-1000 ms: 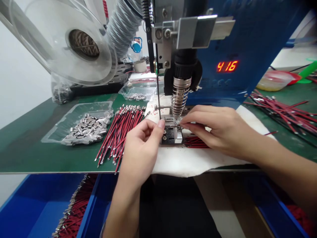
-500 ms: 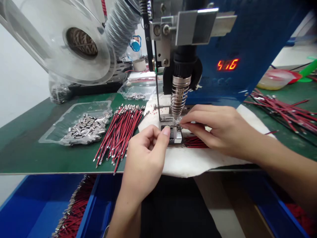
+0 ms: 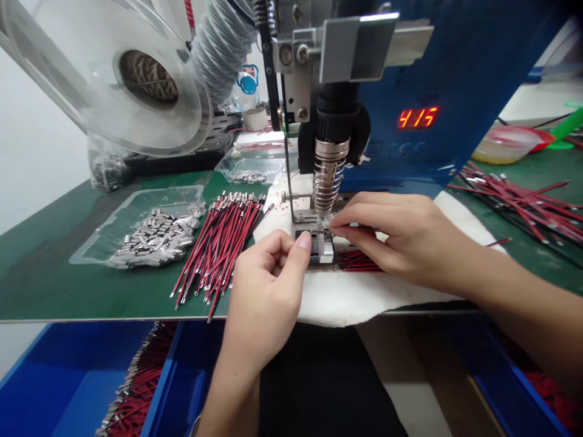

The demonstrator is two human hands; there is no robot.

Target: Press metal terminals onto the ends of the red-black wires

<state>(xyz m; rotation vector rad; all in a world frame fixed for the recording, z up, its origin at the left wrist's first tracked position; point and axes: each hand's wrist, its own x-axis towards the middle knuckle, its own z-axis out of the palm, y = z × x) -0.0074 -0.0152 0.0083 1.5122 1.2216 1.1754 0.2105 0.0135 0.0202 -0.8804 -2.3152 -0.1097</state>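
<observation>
My left hand (image 3: pixel 269 288) is closed at the left side of a small black and metal fixture (image 3: pixel 322 247), thumb against its edge; what it pinches is hidden. From the right, my right hand (image 3: pixel 392 233) pinches something too small to make out at the tip beneath the spring-wrapped machine head (image 3: pixel 328 176). Under its fingers lie red and black wires (image 3: pixel 357 261) on a white cloth (image 3: pixel 359 297). A bundle of red and black wires with metal ends (image 3: pixel 223 243) rests left of my left hand.
A clear tray of small metal cylinders (image 3: pixel 157 237) stands at the left, a second clear tray (image 3: pixel 250 167) behind. More wires (image 3: pixel 528 203) lie at the right. The blue machine body (image 3: pixel 410 73) fills the back; blue bins (image 3: pixel 68 376) sit below the table edge.
The red display has changed from 416 to 415. Both hands stay in nearly the same place; the view has shifted very slightly.
</observation>
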